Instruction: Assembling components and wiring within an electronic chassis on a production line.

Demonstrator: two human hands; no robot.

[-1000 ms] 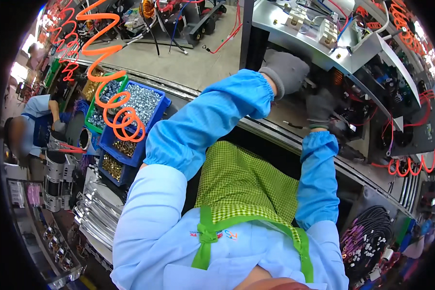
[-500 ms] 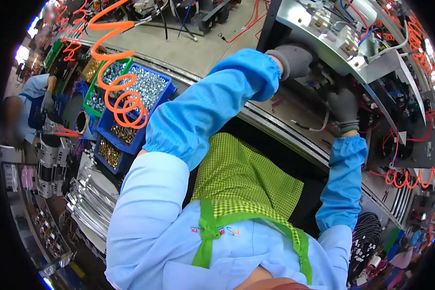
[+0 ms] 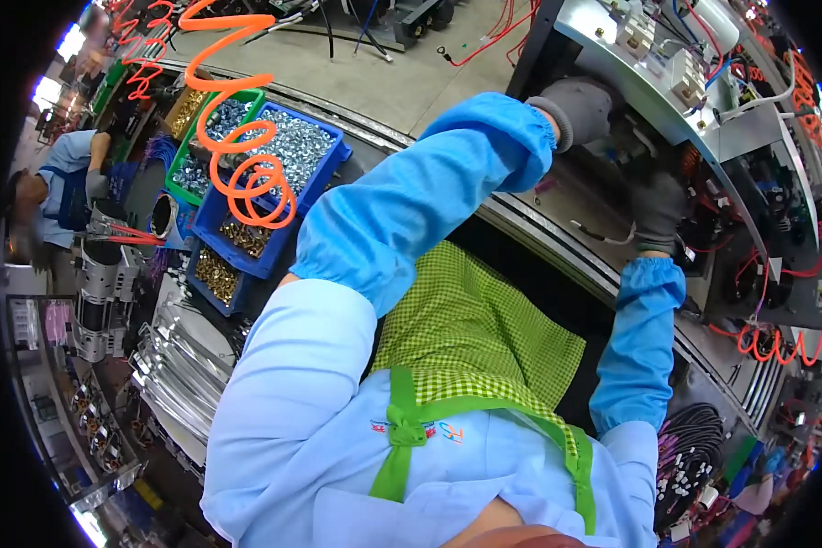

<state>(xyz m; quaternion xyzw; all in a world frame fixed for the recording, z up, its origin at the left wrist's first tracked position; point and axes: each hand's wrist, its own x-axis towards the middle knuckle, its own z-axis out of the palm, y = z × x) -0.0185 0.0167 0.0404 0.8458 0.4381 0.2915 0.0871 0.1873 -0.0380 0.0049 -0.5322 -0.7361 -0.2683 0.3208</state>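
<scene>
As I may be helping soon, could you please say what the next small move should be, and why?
Perhaps the right hand should nudge the white cable aside, since it lies close by, one end seemingly loose on the bench.

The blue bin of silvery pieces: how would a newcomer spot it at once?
Find the person's shiny blue left sleeve. To its left, partly behind a coiled orange hose, the blue bin sits at the upper right of a cluster. Its silvery pieces set it apart from the lower blue bins of brass-coloured ones, its colour from the green bin alongside.
</scene>
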